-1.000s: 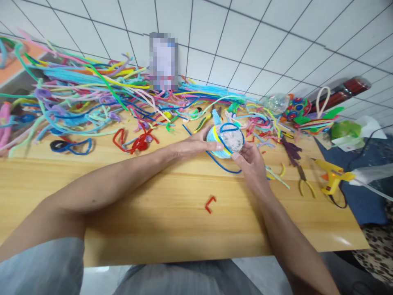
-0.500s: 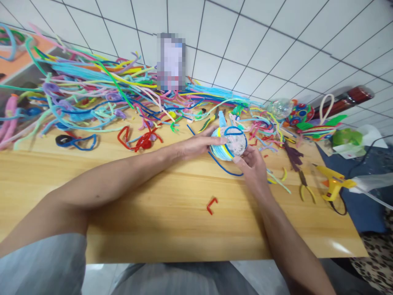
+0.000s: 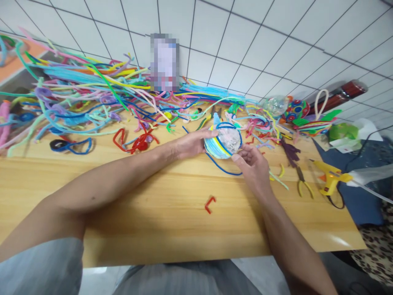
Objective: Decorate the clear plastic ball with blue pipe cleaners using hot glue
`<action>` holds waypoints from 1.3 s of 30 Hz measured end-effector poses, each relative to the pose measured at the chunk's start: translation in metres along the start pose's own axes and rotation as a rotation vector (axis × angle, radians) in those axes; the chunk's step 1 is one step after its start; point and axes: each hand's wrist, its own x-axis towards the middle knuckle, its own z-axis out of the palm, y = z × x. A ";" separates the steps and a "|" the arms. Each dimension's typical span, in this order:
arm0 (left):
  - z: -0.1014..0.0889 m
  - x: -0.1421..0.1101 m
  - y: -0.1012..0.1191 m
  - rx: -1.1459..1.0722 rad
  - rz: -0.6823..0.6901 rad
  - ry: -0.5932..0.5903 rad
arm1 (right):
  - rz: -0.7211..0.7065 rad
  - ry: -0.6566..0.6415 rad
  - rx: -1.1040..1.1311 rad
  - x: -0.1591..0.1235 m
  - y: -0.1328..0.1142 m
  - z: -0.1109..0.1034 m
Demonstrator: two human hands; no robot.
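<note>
A clear ball (image 3: 231, 140), partly wrapped in light blue, yellow and white pipe cleaners, is held just above the table. A dark blue pipe cleaner (image 3: 221, 169) curves round its clear part and hangs in a loop below. My left hand (image 3: 196, 143) grips the ball's left side, thumb on top, its other fingers mostly hidden behind. On the lower right edge, my right hand (image 3: 250, 162) pinches the ball with curled fingers; whether the blue strand is also between them I cannot tell. A light blue spike (image 3: 216, 119) shows behind the ball.
Pipe cleaners (image 3: 92, 90) of many colours lie heaped along the tiled wall. A bent red piece (image 3: 210, 204) lies in front. To the right are yellow-handled pliers (image 3: 303, 186), a yellow glue gun (image 3: 330, 176) and a finished colourful ball (image 3: 297, 112). A blurred phone-like panel (image 3: 165, 61) leans on the wall.
My left thumb has drawn back toward the ball's upper left edge, showing more of the wrapped stripes. The whole view has shifted slightly; my right hand keeps its place at the ball.
</note>
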 end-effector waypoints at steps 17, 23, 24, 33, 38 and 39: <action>-0.005 -0.005 0.005 -0.006 -0.053 -0.005 | -0.161 0.061 -0.154 -0.004 -0.021 -0.008; -0.008 -0.005 0.003 0.002 -0.062 0.001 | -0.151 0.023 -0.133 -0.003 -0.023 -0.006; -0.008 -0.005 0.003 0.001 -0.059 -0.006 | -0.142 0.013 -0.129 -0.003 -0.023 -0.006; 0.001 -0.005 0.005 0.057 -0.027 -0.004 | -0.198 -0.014 -0.129 0.000 -0.014 -0.008; 0.001 -0.005 0.003 0.085 -0.022 -0.007 | -0.200 -0.069 -0.124 0.002 -0.009 -0.008; 0.000 -0.005 0.002 0.089 -0.022 -0.014 | -0.198 -0.072 -0.124 0.002 -0.008 -0.007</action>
